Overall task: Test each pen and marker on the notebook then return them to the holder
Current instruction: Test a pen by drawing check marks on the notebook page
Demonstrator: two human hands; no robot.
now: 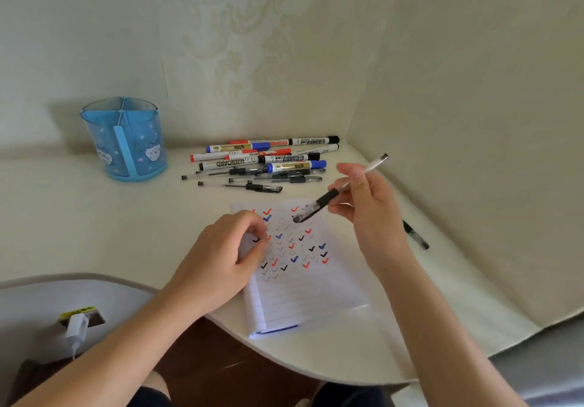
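At a cream worktop (94, 233), a person is testing pens one by one on a lined white paper notebook (316, 296), its page already filling with red, blue and black ticks. The translucent blue plastic holder (126, 141), standing well off beyond the notebook's left side, is showing no pens inside, so the returns appear yet to begin. A heap of whiteboard markers and gel pens (268, 160) is lying just beyond the notebook.

The left hand (218, 258) is resting on the notebook's left edge, fingers curled; whether it is pinching anything cannot be told. The right hand (369, 214) is gripping a clear black-gripped gel pen (322, 201) in thumb and fingers, slanted above the notebook's top, its tip hanging over the ticks. The next move is likely calling for lowering that tip to bare paper.
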